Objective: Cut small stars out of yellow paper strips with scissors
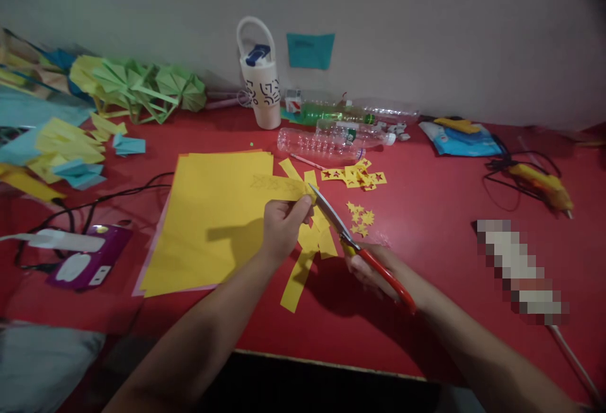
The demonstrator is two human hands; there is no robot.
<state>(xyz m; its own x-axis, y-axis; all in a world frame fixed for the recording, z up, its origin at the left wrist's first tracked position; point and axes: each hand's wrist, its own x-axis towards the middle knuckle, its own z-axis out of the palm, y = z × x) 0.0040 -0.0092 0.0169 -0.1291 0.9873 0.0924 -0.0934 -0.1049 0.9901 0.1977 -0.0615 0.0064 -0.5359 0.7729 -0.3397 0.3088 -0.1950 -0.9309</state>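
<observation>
In the head view, the left hand's fingers (pixel 288 223) pinch a yellow strip (pixel 277 184) marked with star outlines; the right hand's fingers (pixel 372 264) grip red-handled scissors (pixel 364 252), whose blade tips meet the strip's end. Both are above the red worktop (pixel 426 261). Loose yellow strips (pixel 297 280) lie beneath the hands, beside a stack of yellow sheets (pixel 222 217). Just right are small cut stars (pixel 362 218) and star-holed strips (pixel 355 174). Behind lie clear bottles (pixel 322 143) and a white tumbler (pixel 262 94) with black markings; no words are readable on it.
</observation>
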